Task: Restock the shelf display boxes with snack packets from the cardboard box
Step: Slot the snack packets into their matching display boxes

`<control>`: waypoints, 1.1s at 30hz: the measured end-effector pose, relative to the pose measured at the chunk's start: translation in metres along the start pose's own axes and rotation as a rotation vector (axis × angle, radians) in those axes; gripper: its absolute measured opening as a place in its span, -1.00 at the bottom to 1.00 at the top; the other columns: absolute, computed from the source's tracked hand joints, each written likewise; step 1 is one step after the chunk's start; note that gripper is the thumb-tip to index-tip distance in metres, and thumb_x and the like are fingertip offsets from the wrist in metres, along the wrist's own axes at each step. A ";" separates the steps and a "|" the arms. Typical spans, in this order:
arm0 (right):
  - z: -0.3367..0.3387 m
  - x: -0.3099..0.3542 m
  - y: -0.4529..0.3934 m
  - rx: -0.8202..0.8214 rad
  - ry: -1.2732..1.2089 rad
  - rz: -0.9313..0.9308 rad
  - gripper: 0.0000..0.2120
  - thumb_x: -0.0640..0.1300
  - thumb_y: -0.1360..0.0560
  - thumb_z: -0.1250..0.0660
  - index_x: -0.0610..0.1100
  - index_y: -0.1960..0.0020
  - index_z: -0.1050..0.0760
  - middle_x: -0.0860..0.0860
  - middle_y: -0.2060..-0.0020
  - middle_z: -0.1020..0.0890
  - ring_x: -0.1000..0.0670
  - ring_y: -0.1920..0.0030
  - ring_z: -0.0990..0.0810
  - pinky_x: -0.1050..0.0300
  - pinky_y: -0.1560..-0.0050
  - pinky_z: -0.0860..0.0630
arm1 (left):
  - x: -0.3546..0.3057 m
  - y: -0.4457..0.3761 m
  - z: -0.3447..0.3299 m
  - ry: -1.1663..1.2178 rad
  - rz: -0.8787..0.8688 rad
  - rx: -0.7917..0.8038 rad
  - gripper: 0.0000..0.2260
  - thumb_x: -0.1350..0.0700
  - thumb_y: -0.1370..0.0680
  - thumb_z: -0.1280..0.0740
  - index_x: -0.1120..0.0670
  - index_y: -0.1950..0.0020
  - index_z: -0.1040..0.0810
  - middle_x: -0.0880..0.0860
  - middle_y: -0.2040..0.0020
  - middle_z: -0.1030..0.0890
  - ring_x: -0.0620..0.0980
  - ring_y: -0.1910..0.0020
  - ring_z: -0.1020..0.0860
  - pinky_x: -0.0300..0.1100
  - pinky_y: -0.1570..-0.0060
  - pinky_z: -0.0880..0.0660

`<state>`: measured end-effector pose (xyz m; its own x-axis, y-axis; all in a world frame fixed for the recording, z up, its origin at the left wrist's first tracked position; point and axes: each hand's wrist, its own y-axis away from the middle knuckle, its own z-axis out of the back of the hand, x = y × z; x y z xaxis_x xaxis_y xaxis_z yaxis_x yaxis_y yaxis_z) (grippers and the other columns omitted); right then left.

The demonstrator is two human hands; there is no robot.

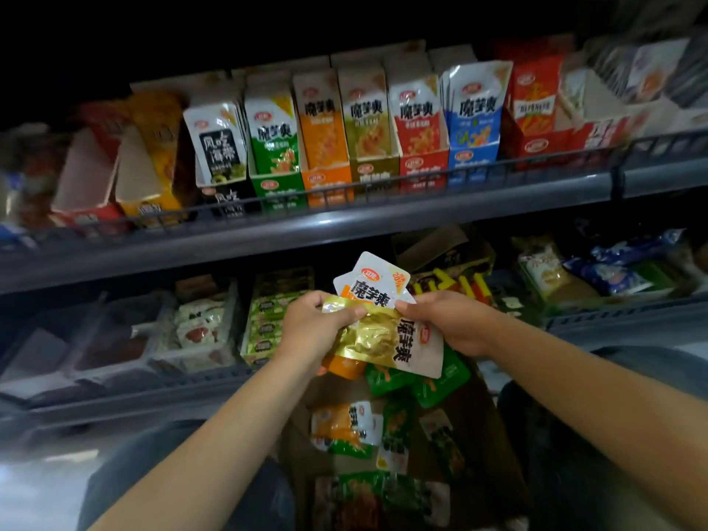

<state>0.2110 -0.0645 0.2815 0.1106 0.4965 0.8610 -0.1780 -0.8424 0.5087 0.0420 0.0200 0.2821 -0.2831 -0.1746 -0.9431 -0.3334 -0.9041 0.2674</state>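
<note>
Below the shelf rail (344,220), at 6 o'clock, our left hand (310,331) and right hand (452,323) pinch a gold packet (379,339) and orange packets (377,285) by the edges; we judge them light, floppy, slick.

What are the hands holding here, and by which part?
Both grip a small bunch of snack packets, gold foil packet in front: left hand at its upper-left edge, right hand at its upper-right edge.

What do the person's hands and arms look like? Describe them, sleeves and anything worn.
Both forearms are bare up to the frame's lower edge, with no sleeve visible. The left hand and right hand wear no gloves. No ring, watch or bracelet is visible. Dark trousers cover the knees below the arms.
</note>
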 end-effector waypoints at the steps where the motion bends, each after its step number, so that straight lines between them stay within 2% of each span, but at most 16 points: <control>1: 0.004 0.007 0.002 0.026 -0.009 0.007 -0.74 -0.13 -0.55 -0.26 -0.29 -0.12 -0.53 -0.23 0.00 -0.65 -0.15 0.06 -0.65 -0.05 -0.04 -0.58 | -0.004 -0.001 0.000 0.029 -0.003 0.001 -0.79 0.20 -0.34 -0.55 0.15 0.15 -0.55 0.09 0.23 -0.68 0.02 0.32 -0.65 -0.14 0.36 -0.59; 4: 0.016 0.016 0.000 0.000 -0.013 0.059 -0.69 -0.13 -0.53 -0.30 -0.37 -0.11 -0.53 -0.18 0.04 -0.68 -0.10 0.08 -0.65 -0.03 -0.14 -0.52 | -0.005 -0.006 -0.001 0.144 0.031 0.000 -0.80 0.18 -0.36 -0.53 0.14 0.17 -0.52 0.13 0.20 -0.67 0.05 0.30 -0.64 -0.10 0.31 -0.58; 6: 0.022 0.016 -0.004 -0.019 -0.007 0.100 -0.76 -0.14 -0.49 -0.33 -0.33 0.00 -0.58 -0.13 0.11 -0.70 -0.09 0.07 -0.65 -0.05 -0.16 -0.50 | -0.003 -0.011 -0.004 0.255 0.093 0.003 -0.81 0.18 -0.38 -0.51 0.15 0.11 -0.54 0.16 0.16 -0.68 0.07 0.29 -0.65 -0.09 0.36 -0.57; 8: 0.025 0.019 -0.006 -0.042 -0.007 0.158 -0.87 -0.17 -0.47 -0.36 -0.23 0.07 -0.59 -0.12 0.14 -0.71 -0.11 0.09 -0.66 -0.06 -0.08 -0.54 | -0.003 -0.016 -0.007 0.335 0.123 0.000 -0.82 0.18 -0.40 -0.49 0.15 0.08 -0.55 0.15 0.17 -0.68 0.06 0.31 -0.66 -0.12 0.41 -0.55; 11: 0.030 0.020 -0.010 -0.146 -0.020 0.227 -0.87 -0.19 -0.45 -0.40 -0.23 0.04 -0.60 -0.14 0.15 -0.71 -0.15 0.10 -0.68 -0.06 0.02 -0.59 | -0.004 -0.021 -0.009 0.378 0.118 -0.012 -0.77 0.12 -0.42 -0.48 0.17 0.01 -0.55 0.14 0.13 -0.68 0.06 0.24 -0.66 -0.13 0.36 -0.56; 15: 0.035 0.017 -0.013 -0.233 -0.010 0.254 -0.85 -0.21 -0.44 -0.41 -0.28 0.05 -0.60 -0.16 0.17 -0.70 -0.11 0.17 -0.69 0.01 0.16 -0.62 | 0.002 -0.026 -0.010 0.429 0.164 0.041 -0.82 0.09 -0.50 -0.40 0.17 0.09 -0.48 0.06 0.34 -0.64 -0.02 0.39 -0.63 -0.18 0.47 -0.52; 17: 0.033 0.016 -0.014 -0.240 -0.051 0.234 -0.89 -0.20 -0.46 -0.40 -0.25 0.08 -0.60 -0.14 0.18 -0.70 -0.06 0.23 -0.69 0.09 0.26 -0.59 | 0.002 -0.026 -0.014 0.456 0.211 0.065 -0.85 0.08 -0.51 -0.38 0.14 0.11 -0.49 0.10 0.24 -0.65 0.04 0.28 -0.64 -0.13 0.38 -0.55; 19: 0.028 0.014 -0.017 -0.235 -0.123 0.203 -0.92 -0.19 -0.47 -0.37 -0.22 0.10 -0.59 -0.15 0.18 -0.70 -0.06 0.24 -0.68 0.07 0.23 -0.59 | 0.004 -0.030 -0.015 0.480 0.247 0.046 -0.86 0.09 -0.50 -0.40 0.14 0.08 -0.51 0.11 0.22 -0.66 0.07 0.20 -0.62 -0.13 0.31 -0.58; 22: 0.019 0.007 -0.023 -0.280 -0.154 0.149 -0.91 -0.17 -0.49 -0.37 -0.20 0.09 -0.59 -0.17 0.13 -0.69 -0.11 0.17 -0.66 -0.02 0.06 -0.61 | 0.010 -0.036 -0.018 0.483 0.297 0.025 -0.52 0.01 -0.33 -0.51 0.16 -0.18 -0.52 0.18 -0.08 -0.64 0.15 -0.09 -0.58 -0.02 0.12 -0.60; 23: 0.018 0.007 -0.025 -0.298 -0.140 0.133 -0.90 -0.16 -0.49 -0.37 -0.19 0.09 -0.59 -0.16 0.13 -0.69 -0.11 0.15 -0.66 -0.04 0.03 -0.60 | 0.010 -0.038 -0.018 0.481 0.301 0.037 -0.53 0.02 -0.33 -0.50 0.16 -0.18 -0.52 0.19 -0.10 -0.63 0.17 -0.09 -0.59 -0.02 0.17 -0.60; 25: 0.017 0.006 -0.025 -0.331 -0.103 0.117 -0.90 -0.14 -0.50 -0.37 -0.17 0.09 -0.59 -0.12 0.16 -0.69 -0.10 0.16 -0.66 -0.04 0.04 -0.60 | 0.012 -0.041 -0.016 0.443 0.287 0.043 -0.71 0.10 -0.44 -0.45 0.16 -0.10 -0.53 0.18 -0.01 -0.66 0.13 0.03 -0.64 -0.07 0.27 -0.59; 28: 0.019 0.006 -0.023 -0.367 -0.062 0.128 -0.88 -0.11 -0.49 -0.37 -0.17 0.09 -0.58 -0.10 0.20 -0.69 -0.07 0.20 -0.66 0.04 0.18 -0.60 | 0.011 -0.039 -0.011 0.416 0.271 0.131 -0.81 0.23 -0.48 -0.38 0.16 -0.07 -0.52 0.14 0.12 -0.68 0.04 0.21 -0.66 -0.14 0.38 -0.57; 30: 0.020 0.007 -0.020 -0.399 -0.005 0.154 -0.87 -0.10 -0.48 -0.39 -0.17 0.11 -0.58 -0.08 0.21 -0.67 -0.03 0.25 -0.63 0.14 0.31 -0.52 | 0.011 -0.033 -0.009 0.386 0.271 0.188 -0.85 0.29 -0.48 -0.36 0.16 -0.03 -0.55 0.12 0.18 -0.69 0.04 0.24 -0.66 -0.12 0.37 -0.58; 33: 0.024 0.009 -0.018 -0.442 0.067 0.177 -0.87 -0.09 -0.45 -0.42 -0.17 0.16 -0.59 -0.06 0.25 -0.67 0.00 0.29 -0.62 0.16 0.32 -0.51 | 0.010 -0.031 -0.004 0.377 0.275 0.162 -0.86 0.26 -0.46 -0.40 0.14 0.00 -0.58 0.16 0.12 -0.69 0.10 0.20 -0.67 -0.06 0.31 -0.61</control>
<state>0.2384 -0.0499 0.2795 -0.0192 0.3784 0.9254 -0.5891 -0.7522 0.2953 0.0535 0.0444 0.2637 -0.0447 -0.5541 -0.8312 -0.4360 -0.7378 0.5153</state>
